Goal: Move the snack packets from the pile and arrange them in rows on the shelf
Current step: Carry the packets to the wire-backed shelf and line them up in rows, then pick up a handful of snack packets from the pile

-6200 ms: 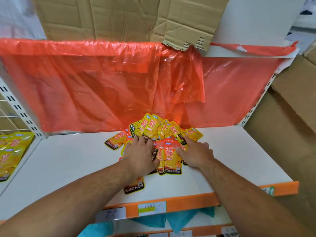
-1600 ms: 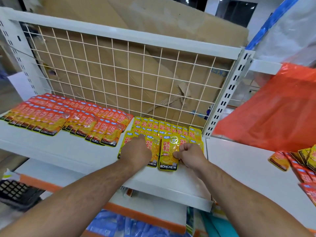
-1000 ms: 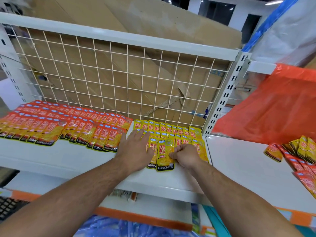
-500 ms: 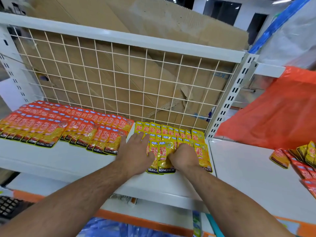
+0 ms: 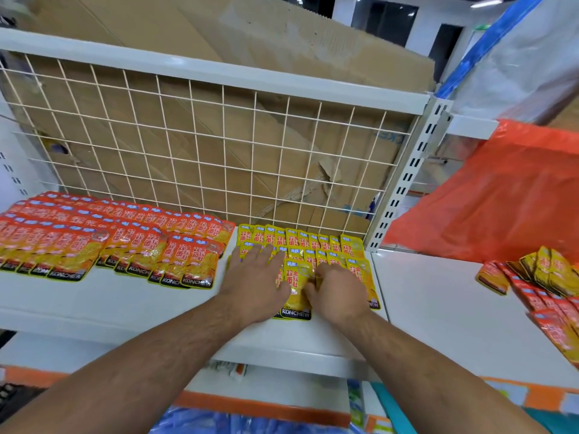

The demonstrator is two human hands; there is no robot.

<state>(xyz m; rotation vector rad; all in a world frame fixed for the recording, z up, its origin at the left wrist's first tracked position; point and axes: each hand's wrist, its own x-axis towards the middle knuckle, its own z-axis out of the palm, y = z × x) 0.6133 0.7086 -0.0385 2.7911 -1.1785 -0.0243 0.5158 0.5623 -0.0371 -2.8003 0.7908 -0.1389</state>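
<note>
Yellow snack packets [image 5: 300, 242] lie in overlapping rows at the right end of the white shelf [image 5: 125, 302]. Rows of red packets [image 5: 109, 239] fill the shelf's left part. My left hand [image 5: 255, 277] presses flat on the left yellow packets, fingers straight. My right hand [image 5: 338, 289] has curled fingers and pinches the front yellow packet [image 5: 296, 292], which lies among the front row. The loose pile [image 5: 539, 283] of red and yellow packets sits on the neighbouring shelf at far right.
A white wire grid [image 5: 203, 151] backs the shelf, with cardboard behind it. A slotted upright post [image 5: 404, 183] divides the two shelves. An orange plastic sheet [image 5: 501, 198] hangs behind the right shelf [image 5: 438, 308]. Lower shelves with blue packaging show below.
Both hands left the pile on the right shelf and came to the yellow rows. In the last second my right hand pushed the front yellow packet back into the row and my left hand flattened.
</note>
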